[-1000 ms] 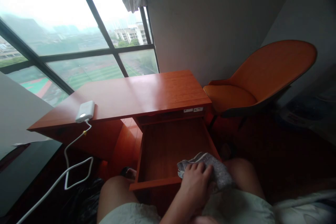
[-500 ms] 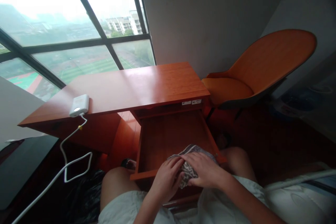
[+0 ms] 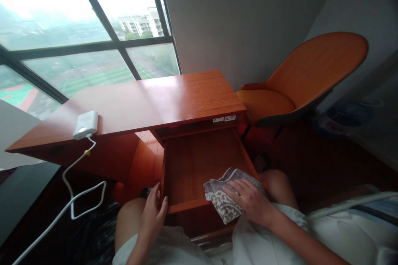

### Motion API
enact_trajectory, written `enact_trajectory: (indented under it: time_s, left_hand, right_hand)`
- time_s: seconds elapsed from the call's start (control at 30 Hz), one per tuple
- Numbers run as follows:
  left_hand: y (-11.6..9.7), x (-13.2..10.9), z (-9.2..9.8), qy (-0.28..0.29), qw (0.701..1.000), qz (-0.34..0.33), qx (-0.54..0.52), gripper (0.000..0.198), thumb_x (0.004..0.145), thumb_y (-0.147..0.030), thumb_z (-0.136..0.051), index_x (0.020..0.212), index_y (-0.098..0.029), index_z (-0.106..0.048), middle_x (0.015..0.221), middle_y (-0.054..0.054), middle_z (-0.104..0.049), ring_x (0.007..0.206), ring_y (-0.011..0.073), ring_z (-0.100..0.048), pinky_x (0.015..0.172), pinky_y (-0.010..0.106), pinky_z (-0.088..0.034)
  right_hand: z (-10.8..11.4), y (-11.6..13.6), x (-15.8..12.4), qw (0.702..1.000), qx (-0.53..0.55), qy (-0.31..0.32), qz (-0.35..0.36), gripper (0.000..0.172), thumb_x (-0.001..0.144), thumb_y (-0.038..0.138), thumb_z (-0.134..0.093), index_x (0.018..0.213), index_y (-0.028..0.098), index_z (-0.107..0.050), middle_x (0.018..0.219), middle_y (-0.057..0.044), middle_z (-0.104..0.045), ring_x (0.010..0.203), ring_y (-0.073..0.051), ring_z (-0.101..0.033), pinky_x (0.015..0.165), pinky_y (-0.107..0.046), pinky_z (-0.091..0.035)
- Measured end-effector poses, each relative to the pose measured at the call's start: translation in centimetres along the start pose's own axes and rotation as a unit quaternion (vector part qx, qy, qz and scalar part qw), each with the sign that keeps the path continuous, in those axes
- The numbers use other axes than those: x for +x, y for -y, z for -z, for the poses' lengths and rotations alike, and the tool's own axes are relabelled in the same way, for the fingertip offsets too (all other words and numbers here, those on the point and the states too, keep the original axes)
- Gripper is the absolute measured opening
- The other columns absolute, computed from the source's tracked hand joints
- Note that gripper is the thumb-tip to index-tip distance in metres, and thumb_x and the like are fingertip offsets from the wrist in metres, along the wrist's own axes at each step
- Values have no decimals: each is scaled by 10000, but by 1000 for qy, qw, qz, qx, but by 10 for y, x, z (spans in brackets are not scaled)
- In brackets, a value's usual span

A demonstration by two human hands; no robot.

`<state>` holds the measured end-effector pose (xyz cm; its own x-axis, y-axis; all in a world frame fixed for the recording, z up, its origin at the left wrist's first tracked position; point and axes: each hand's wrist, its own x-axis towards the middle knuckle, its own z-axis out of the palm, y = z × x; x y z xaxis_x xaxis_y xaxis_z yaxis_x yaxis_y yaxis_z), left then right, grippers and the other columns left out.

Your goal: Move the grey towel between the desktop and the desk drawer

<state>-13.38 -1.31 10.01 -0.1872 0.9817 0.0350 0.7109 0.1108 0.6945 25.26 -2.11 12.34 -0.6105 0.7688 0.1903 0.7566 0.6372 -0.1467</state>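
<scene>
My right hand (image 3: 248,201) lies on a grey patterned cloth (image 3: 222,201) and grips it at the front right corner of an open wooden drawer (image 3: 192,165). The cloth hangs partly over the drawer's front edge. At the drawer's front left corner my left hand (image 3: 152,215) rests with its fingers apart, just touching the wood and holding nothing. Both of my bare knees sit below the drawer.
The drawer belongs to a reddish wooden desk (image 3: 149,105) under a large window. A white charger (image 3: 84,124) with a white cable (image 3: 70,203) sits on the desk's left part. An orange chair (image 3: 298,83) stands at the right. A dark surface (image 3: 21,194) is at the far left.
My left hand has let go of the cloth and moved left to the drawer's front corner. My right hand has spread the cloth out a little to the right.
</scene>
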Motion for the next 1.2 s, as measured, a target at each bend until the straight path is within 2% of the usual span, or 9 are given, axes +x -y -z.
enact_trajectory:
  time_s: [0.3,0.37,0.43,0.53,0.63,0.83,0.9,1.07,1.2]
  left_hand:
    - [10,-9,-6,-4,974,141,-179,741,725,-605,-602,1284,-118,-580,1327,157,-631,1309,352,-517,1095,473,-428]
    - [10,-10,-6,-9,971,145,-188,726,724,-594,-609,1278,-125,-585,1333,150,-631,1327,344,-501,1118,468,-401]
    - [10,-10,-7,-13,971,145,-189,721,718,-591,-614,1266,-122,-592,1322,152,-638,1328,347,-498,1120,471,-397]
    - [10,-10,-8,-13,971,149,-184,742,714,-602,-608,1271,-112,-591,1312,161,-641,1305,356,-519,1107,484,-409]
    - [12,-9,-9,-15,971,154,-181,747,709,-606,-604,1269,-112,-595,1286,163,-655,1270,359,-551,1089,487,-428]
    - [16,-9,-11,-37,972,139,-188,677,700,-548,-617,1235,-133,-624,1280,145,-665,1257,350,-563,1073,468,-448]
    - [17,-10,-12,-41,972,132,-190,657,697,-523,-615,1227,-136,-633,1280,141,-667,1252,347,-567,1076,468,-442]
    - [15,-12,-13,-53,976,119,-176,608,704,-483,-603,1212,-153,-651,1236,114,-691,1203,325,-603,1047,439,-471]
    - [14,-12,-14,-55,976,120,-172,592,708,-470,-591,1207,-157,-652,1198,106,-706,1163,316,-626,1013,424,-495]
  right_hand:
    - [-9,-56,-64,948,209,-142,-192,515,837,286,-509,1350,245,-523,1319,-104,-640,1248,-273,-564,1081,-496,-460]
    - [-15,-66,-70,851,296,-249,-355,446,805,400,-557,1203,210,-624,1217,-121,-692,1202,-307,-596,1057,-526,-475]
    - [-14,-76,-75,692,368,-343,-517,477,734,477,-636,1117,194,-655,1161,-113,-716,1179,-335,-612,1041,-558,-479]
    - [-3,-85,-85,531,415,-416,-610,589,683,506,-695,1171,182,-629,1207,-97,-699,1212,-333,-599,1053,-534,-479]
    - [6,-76,-91,560,396,-411,-601,525,708,505,-672,1114,171,-664,1213,-117,-697,1251,-334,-573,1112,-498,-431]
    - [-13,-30,-59,816,283,-221,-454,592,719,235,-546,1309,184,-552,1400,-149,-562,1341,-329,-488,1159,-527,-365]
    - [-15,-28,-44,857,237,-167,-426,677,699,179,-509,1375,187,-492,1459,-145,-496,1383,-304,-438,1174,-499,-353]
    - [-4,-57,-21,834,307,-123,-442,643,704,229,-535,1345,175,-527,1342,-137,-620,1261,-280,-560,1135,-460,-395]
    - [2,-93,-9,655,459,-201,-565,297,632,309,-666,919,247,-706,901,-68,-775,1037,-283,-679,991,-421,-515]
